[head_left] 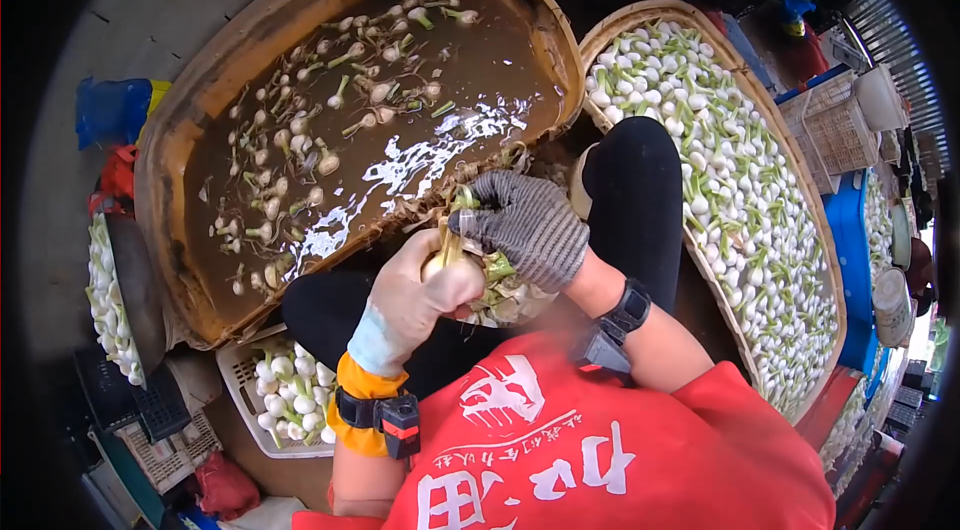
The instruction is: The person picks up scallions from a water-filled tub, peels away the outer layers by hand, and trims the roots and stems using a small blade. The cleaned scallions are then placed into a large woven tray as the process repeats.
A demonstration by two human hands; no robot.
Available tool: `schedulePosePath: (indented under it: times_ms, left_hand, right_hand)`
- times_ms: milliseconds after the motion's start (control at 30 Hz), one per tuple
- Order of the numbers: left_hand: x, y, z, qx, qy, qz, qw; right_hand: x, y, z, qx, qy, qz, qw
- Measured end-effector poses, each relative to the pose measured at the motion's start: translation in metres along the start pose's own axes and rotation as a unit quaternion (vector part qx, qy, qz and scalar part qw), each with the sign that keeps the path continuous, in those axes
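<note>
My left hand (pixel 405 290), in a pale glove with an orange cuff, is closed around a fresh garlic bulb (pixel 449 256) in front of my lap. Its fingers cover much of the bulb. My right hand (pixel 530 230) wears a grey knitted glove. Its thumb and fingers pinch the green stem (pixel 464 200) at the top of that bulb. Loose peelings and leaf scraps (pixel 510 302) lie just below both hands, between my legs.
Unpeeled garlic floats in a brown-water tub (pixel 165 170) ahead. A second tub (pixel 715 325), full of white peeled bulbs, stands to the right. A white basket (pixel 235 380) of bulbs sits at lower left. Crates (pixel 825 125) stack at far right.
</note>
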State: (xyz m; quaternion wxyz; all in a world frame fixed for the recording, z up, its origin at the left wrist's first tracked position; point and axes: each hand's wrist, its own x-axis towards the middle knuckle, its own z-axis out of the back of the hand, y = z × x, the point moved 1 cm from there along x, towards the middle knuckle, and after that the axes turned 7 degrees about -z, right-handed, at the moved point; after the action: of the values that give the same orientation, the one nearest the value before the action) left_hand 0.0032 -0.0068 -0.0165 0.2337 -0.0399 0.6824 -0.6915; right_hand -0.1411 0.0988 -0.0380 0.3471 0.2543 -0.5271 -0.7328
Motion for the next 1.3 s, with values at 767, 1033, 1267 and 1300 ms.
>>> schedulePosePath:
  times_ms: [767, 1033, 1267, 1300]
  left_hand:
    - [-0.007, 0.019, -0.006, 0.322, -0.171, -0.230, 0.903]
    - [-0.005, 0.003, 0.009, -0.146, -0.202, -0.066, 0.966]
    - [-0.014, 0.006, 0.041, 0.084, -0.078, -0.108, 0.988]
    - [-0.007, 0.018, 0.029, 0.356, -0.037, -0.210, 0.910]
  right_hand:
    - [0.005, 0.016, 0.028, -0.102, 0.154, -0.100, 0.978]
    - [-0.008, 0.005, 0.031, 0.012, 0.080, -0.036, 0.996]
    - [-0.002, -0.045, 0.075, 0.061, -0.077, 0.107, 0.989]
    - [0.000, -0.030, 0.079, 0.036, -0.039, 0.095, 0.994]
